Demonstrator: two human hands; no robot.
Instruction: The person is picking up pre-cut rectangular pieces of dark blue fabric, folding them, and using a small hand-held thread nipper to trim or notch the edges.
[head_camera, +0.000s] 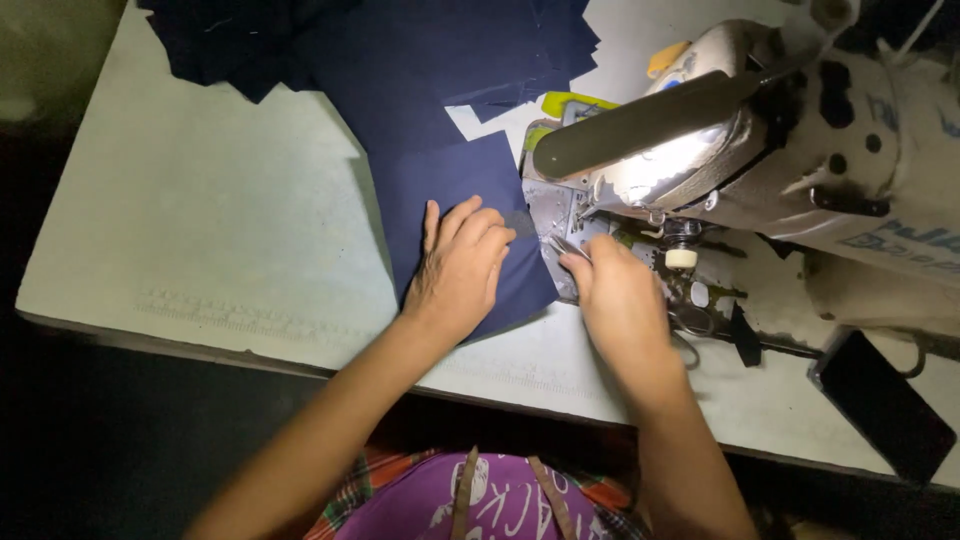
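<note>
A navy fabric piece (455, 215) lies on the pale worktable (210, 230), just left of the sewing machine (760, 140). The left hand (460, 270) presses flat on it; the right hand (620, 295) pinches small metal snips (565, 246). More navy cloth (400, 50) is piled far left; the surrounding room is dark.

The sewing machine (800, 130) runs off the right edge, and its needle is hidden behind the lamp glare and the right hand (620, 295). The pile of dark cloth (380, 40) is cut by the top edge. What the right fingers (578, 260) pinch is too small to tell.
</note>
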